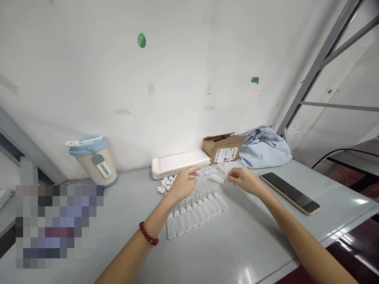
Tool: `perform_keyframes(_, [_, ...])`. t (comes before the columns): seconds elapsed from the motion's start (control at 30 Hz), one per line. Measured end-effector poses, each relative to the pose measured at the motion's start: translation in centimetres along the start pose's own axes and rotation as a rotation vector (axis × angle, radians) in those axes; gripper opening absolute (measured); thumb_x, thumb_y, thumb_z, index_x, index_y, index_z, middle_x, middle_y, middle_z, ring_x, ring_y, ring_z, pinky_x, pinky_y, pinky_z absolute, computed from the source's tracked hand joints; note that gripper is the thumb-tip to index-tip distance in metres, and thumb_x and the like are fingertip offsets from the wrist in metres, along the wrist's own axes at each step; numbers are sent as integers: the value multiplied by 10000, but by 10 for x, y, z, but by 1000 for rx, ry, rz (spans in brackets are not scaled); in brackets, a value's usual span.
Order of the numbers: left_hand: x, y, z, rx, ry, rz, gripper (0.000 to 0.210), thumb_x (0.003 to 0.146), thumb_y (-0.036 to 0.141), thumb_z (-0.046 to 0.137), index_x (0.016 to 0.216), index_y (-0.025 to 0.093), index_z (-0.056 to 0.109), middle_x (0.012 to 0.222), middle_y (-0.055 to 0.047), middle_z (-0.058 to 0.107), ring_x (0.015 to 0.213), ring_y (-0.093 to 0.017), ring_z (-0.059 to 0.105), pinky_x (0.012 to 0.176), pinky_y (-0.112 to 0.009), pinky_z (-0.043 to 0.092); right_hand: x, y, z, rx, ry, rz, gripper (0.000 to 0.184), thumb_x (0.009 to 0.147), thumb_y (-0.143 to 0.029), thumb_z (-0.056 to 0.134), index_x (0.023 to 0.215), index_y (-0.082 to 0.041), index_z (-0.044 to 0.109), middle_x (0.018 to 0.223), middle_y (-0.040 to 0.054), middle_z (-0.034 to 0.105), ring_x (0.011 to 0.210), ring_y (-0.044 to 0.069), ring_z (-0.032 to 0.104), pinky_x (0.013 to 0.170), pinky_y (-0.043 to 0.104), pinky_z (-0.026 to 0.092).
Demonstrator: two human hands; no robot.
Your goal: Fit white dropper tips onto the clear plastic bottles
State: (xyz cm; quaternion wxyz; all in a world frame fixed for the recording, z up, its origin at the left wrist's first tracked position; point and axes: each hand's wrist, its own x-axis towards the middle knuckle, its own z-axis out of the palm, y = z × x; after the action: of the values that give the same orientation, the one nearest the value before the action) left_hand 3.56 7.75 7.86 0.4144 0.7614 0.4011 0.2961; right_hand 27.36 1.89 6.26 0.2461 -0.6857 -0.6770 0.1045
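My left hand (185, 183), above the table beside a pile of small white plastic pieces (166, 183), has its thumb and forefinger stretched out and apart, with nothing visible between them. On the right, my right hand (244, 180) has curled fingers pressed together; whatever may be in them is too small to make out. Between the hands lie several loose translucent flat plastic pieces (217, 178). Below them, a slanted row of translucent flat tag-like pieces (194, 217) lies side by side, each with a thin pale loop at its upper end.
Behind the hands are a stack of white padded envelopes (180, 162), an opened cardboard box (226, 148) and a light blue cloth (266, 148). A phone (290, 193) lies at right. A lidded tumbler (94, 161) stands at left, near a blurred-out patch. The grey table (237, 244) meets the wall.
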Motion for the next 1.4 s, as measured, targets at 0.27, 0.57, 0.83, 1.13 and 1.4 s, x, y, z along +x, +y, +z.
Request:
perform_keyframes(0.27, [6, -9, 1, -130, -5, -52, 498, 666, 26, 420, 1101, 146, 630, 1038, -84, 687, 969, -194, 612, 770, -279, 470, 5, -1, 25, 22, 83, -179, 239, 772, -215, 533, 992, -174, 620, 1045, 95, 645, 911, 227, 596, 773, 339, 462])
perform_keyframes(0.57, [1, -5, 5, -123, 27, -122, 428, 695, 38, 440, 1041, 151, 664, 967, -77, 712, 911, -194, 630, 808, -305, 468, 11, 3, 46, 81, 98, -292, 275, 785, -170, 518, 1028, -191, 644, 1054, 96, 654, 977, 283, 536, 847, 454, 429])
perform_keyframes(0.83, [0, -9, 9, -104, 61, -149, 377, 727, 103, 469, 1044, 143, 670, 918, -81, 722, 717, -184, 647, 721, -307, 493, 7, -4, 43, 260, 102, -137, 262, 798, -279, 513, 978, -152, 655, 933, 109, 680, 797, 248, 587, 712, 404, 475])
perform_keyframes(1.13, [-3, -3, 21, -179, 215, -76, 270, 766, 194, 532, 980, 120, 678, 865, -78, 726, 815, -208, 663, 721, -288, 513, -9, -34, 40, 587, -31, -130, 294, 828, -357, 524, 1017, -161, 635, 1015, 84, 668, 865, 204, 620, 728, 317, 509])
perform_keyframes(1.4, [-9, 7, 23, -250, 232, -1, 195, 740, 223, 592, 880, 125, 685, 894, -71, 714, 815, -192, 653, 741, -277, 510, -12, -34, 45, 717, 30, -108, 271, 814, -366, 566, 991, -169, 617, 1000, 79, 653, 872, 204, 606, 787, 355, 487])
